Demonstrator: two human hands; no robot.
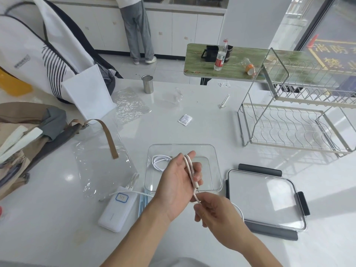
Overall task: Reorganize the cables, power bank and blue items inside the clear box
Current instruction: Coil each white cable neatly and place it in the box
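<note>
White and glossy, the surface (192, 116) is carrying the clear box (217, 170) near its front edge, open at the top, with a coiled white cable (159, 161) lying in its far left corner. Over the box, the left hand (173, 185) is holding a pale cable (189, 170) looped round its raised fingers. Just below it, the right hand (213, 212) is pinching the same cable between thumb and fingertips, and the free end is trailing down behind that hand. To the left of the box, the white power bank (119, 211) is lying flat on the surface with a blue-edged label on top and a thin cord running from it. Between the power bank and the box, the blue items (143, 203) are showing as thin strips, partly hidden by the left forearm. To the right of the box, its lid (265, 199) with dark clips is resting flat. Farther back, a wire dish rack (296, 116) is standing at the right, a metal cup (148, 84) near the far edge, and bags at the left.
</note>
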